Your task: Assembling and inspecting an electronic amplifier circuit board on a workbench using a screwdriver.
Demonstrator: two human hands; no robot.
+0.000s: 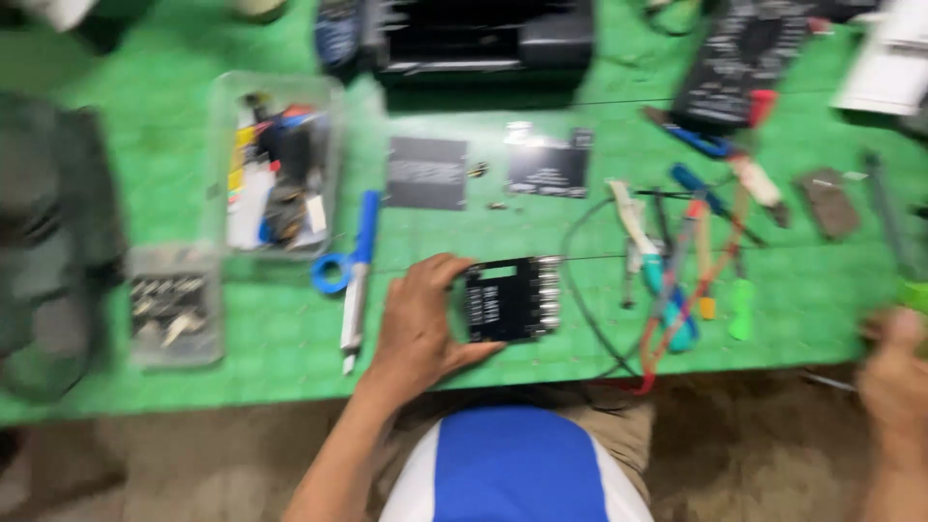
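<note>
Gripping a black circuit board (510, 300) by its edge, the left hand (418, 324) hovers over the green mat (242, 358); the right hand (894, 382) is blurred, grip unclear.

Left hand (418, 324) grips black rectangular circuit board (510, 299) over green mat (290, 338); right hand (894, 372) blurred at right edge.

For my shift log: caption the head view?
Left hand holds a black circuit board over the green mat; right hand at edge.
</note>
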